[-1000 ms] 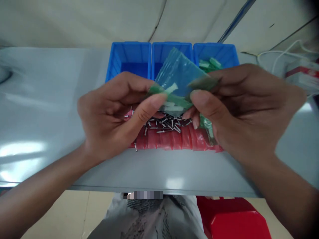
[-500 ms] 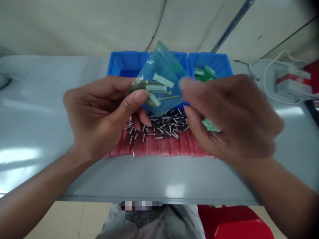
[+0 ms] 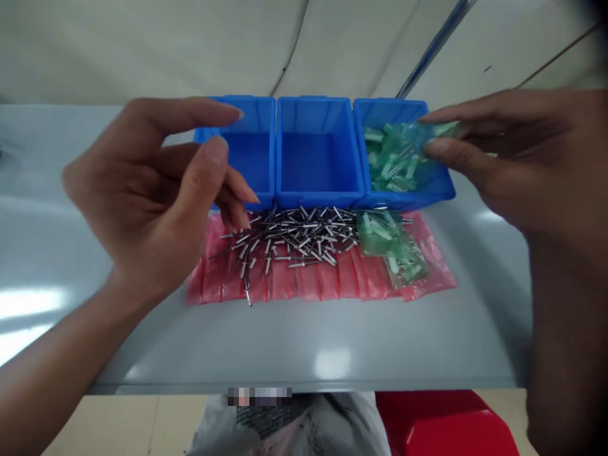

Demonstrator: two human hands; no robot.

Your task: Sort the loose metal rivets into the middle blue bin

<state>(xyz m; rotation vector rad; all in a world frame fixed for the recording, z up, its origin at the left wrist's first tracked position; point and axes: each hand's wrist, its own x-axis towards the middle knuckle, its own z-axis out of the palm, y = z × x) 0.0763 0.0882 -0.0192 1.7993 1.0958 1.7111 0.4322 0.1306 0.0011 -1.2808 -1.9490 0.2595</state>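
My left hand [image 3: 161, 171] hovers in front of the left blue bin [image 3: 274, 145], thumb and fingers apart with nothing between them. At the right blue bin [image 3: 403, 201], my right hand [image 3: 494, 145] pinches a small clear greenish plastic bag [image 3: 414, 142] between thumb and fingers. Several similar bags with white pieces and thin metal parts lie inside that bin, so the held bag's outline is hard to tell from theirs. Below the bins is a heap of pop rivets [image 3: 313, 231] on red plastic bags [image 3: 304, 285]. Greenish filled bags [image 3: 382, 231] rest at the heap's right side.
A middle blue bin [image 3: 318, 158] stands between the other two on the grey table [image 3: 266, 348]. Behind them rises a pale wall [image 3: 190, 44] with a slanting metal bar [image 3: 434, 47]. Under the front edge is something red [image 3: 446, 424].
The small bag has left my left hand and moved rightward with my right hand to the right bin. My left hand has opened and shifted left.
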